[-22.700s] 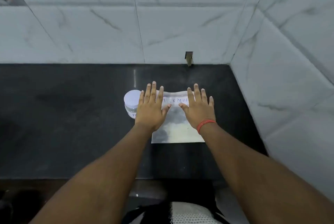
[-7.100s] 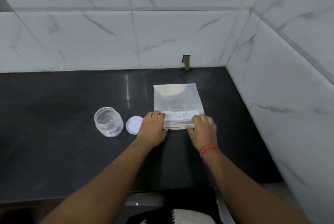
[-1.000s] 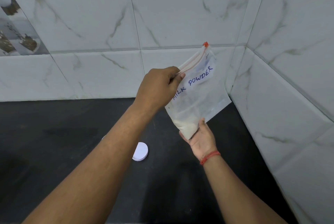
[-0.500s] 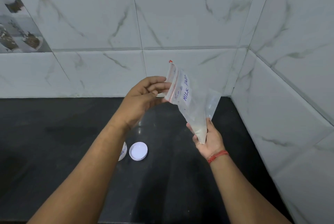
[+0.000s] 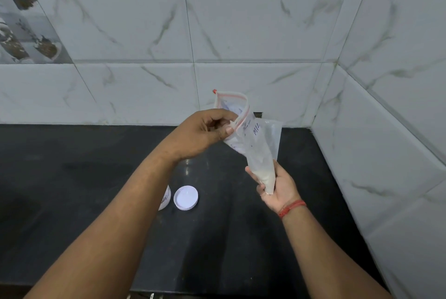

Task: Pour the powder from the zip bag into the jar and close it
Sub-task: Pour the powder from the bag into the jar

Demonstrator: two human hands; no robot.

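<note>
I hold a clear zip bag point(image 5: 255, 146) with a red seal strip and blue writing up in the air over the black counter point(image 5: 72, 178). My left hand point(image 5: 202, 134) pinches the bag's top edge, and the mouth gapes open. My right hand point(image 5: 277, 185) cups the bag's lower corner, where the white powder point(image 5: 266, 175) has gathered. The jar point(image 5: 166, 198) stands on the counter, mostly hidden behind my left forearm; only a sliver of its labelled side shows. Its white lid point(image 5: 185, 197) lies flat just right of it.
White marble-patterned wall tiles point(image 5: 241, 21) rise behind the counter, and a tiled side wall point(image 5: 386, 130) closes it off on the right. The counter's front edge point(image 5: 217, 292) runs along the bottom of the view.
The bag's mouth has spread open between my left fingers over the last half second. My right hand holds the powder-filled corner in about the same place.
</note>
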